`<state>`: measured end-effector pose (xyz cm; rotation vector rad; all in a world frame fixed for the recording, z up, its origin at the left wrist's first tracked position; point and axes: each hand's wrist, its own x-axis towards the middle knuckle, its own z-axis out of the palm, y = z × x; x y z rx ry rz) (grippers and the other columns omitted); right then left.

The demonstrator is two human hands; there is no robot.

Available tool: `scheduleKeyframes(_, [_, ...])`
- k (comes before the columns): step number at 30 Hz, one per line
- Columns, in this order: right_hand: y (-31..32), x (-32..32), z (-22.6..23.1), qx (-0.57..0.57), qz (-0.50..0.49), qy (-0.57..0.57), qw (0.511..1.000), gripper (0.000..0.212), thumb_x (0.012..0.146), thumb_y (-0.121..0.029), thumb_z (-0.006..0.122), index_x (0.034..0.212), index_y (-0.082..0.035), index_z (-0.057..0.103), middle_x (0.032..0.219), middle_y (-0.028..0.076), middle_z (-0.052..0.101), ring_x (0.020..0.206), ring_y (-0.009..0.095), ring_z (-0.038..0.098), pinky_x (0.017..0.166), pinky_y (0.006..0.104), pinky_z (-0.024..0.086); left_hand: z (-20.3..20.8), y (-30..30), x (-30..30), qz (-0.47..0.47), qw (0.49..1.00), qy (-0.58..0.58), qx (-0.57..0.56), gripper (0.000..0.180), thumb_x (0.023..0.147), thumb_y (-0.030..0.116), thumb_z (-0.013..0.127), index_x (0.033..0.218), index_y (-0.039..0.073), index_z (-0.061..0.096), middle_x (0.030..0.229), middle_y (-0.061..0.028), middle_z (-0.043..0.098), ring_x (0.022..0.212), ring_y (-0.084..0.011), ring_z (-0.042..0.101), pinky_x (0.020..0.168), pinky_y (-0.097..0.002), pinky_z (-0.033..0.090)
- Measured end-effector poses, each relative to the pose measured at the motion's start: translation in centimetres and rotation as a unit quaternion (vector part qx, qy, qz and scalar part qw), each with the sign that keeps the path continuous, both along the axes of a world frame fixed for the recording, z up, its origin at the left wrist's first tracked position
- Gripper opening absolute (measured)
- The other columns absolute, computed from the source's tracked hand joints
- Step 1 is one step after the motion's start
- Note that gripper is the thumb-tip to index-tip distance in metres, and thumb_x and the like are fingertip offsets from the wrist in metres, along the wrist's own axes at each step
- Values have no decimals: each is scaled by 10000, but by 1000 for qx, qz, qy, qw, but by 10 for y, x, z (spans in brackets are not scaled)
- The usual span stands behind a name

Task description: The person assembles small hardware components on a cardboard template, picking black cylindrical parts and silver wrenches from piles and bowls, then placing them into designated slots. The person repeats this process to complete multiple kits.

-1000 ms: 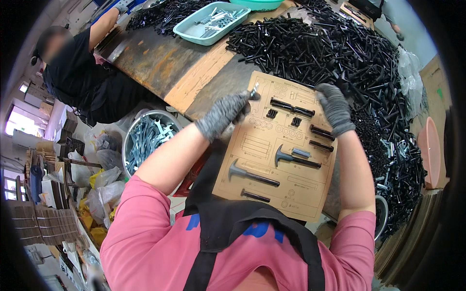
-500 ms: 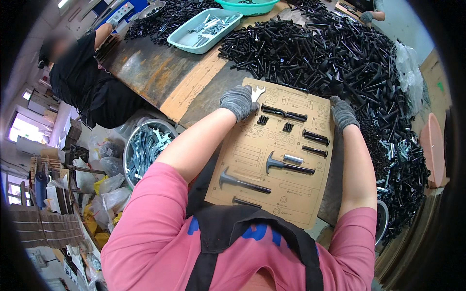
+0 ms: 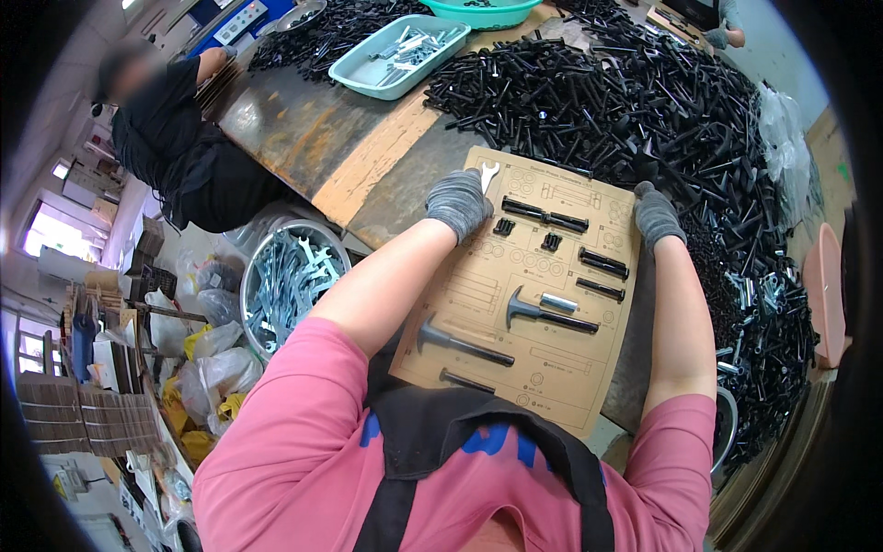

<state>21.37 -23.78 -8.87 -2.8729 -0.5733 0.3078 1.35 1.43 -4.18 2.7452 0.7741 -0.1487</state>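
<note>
A brown printed cardboard sheet lies in front of me, its near edge close to my apron. My left hand, in a grey glove, closes at its upper left edge, with the jaw end of a silver open-end wrench sticking out of the fingers. My gloved right hand grips the sheet's upper right edge. On the sheet are long black bolts, small black screws, shorter black bolts, a silver sleeve and two hammer-shaped black pieces.
A large heap of black bolts covers the table beyond the sheet. Left of me stands a metal bowl of wrenches. A pale blue tray holds silver parts. A co-worker in black is at the far left; another person's gloved hand shows top right.
The whole view has shifted slightly, moving the surroundings a little to the right. The wrench in my left hand is more upright; both hands stay at the sheet's edges.
</note>
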Motion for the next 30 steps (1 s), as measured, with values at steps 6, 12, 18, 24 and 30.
scheduleKeyframes(6, [6, -4, 0, -19, -22, -49, 998, 254, 844, -197, 426, 1054, -91, 521, 1052, 220, 566, 1000, 372, 532, 843, 428, 417, 3, 6, -6, 1, 999, -20, -44, 470, 656, 322, 677, 988, 3, 581, 923, -213, 607, 873, -338, 592, 782, -387, 475])
scheduleKeyframes(12, [-1, -1, 0, -6, 4, -57, 998, 312, 817, -182, 409, 1080, -50, 513, 1130, 243, 519, 1074, 404, 480, 899, 455, 394, -21, 21, -125, 5, 938, -271, -217, 568, 730, 328, 652, 1155, -11, 487, 893, -133, 563, 796, -203, 534, 730, -311, 442])
scheduleKeyframes(18, [-17, 18, -16, 51, 4, 11, 999, 469, 703, -217, 664, 1100, -28, 501, 1126, 268, 507, 1046, 408, 494, 888, 427, 411, -33, -7, -275, 78, 875, -111, -464, 495, 794, 384, 610, 1136, 39, 514, 950, -75, 584, 791, -143, 570, 671, -280, 467])
scheduleKeyframes(24, [-18, 27, -33, 94, -22, 15, 995, 385, 661, -231, 668, 962, -7, 583, 926, 209, 611, 897, 330, 580, 800, 362, 449, -51, -22, -296, 182, 783, -120, -583, 371, 819, 320, 608, 1081, 60, 566, 744, -15, 600, 577, -64, 538, 514, -196, 447])
scheduleKeyframes(30, [15, 13, -41, 188, -98, 108, 971, 294, 763, -147, 615, 1027, -71, 510, 636, 102, 559, 369, 186, 474, 327, 318, 379, -49, 3, -317, 170, 726, -288, -600, 288, 885, 271, 509, 1048, 36, 548, 781, -29, 586, 562, -57, 530, 457, -182, 431])
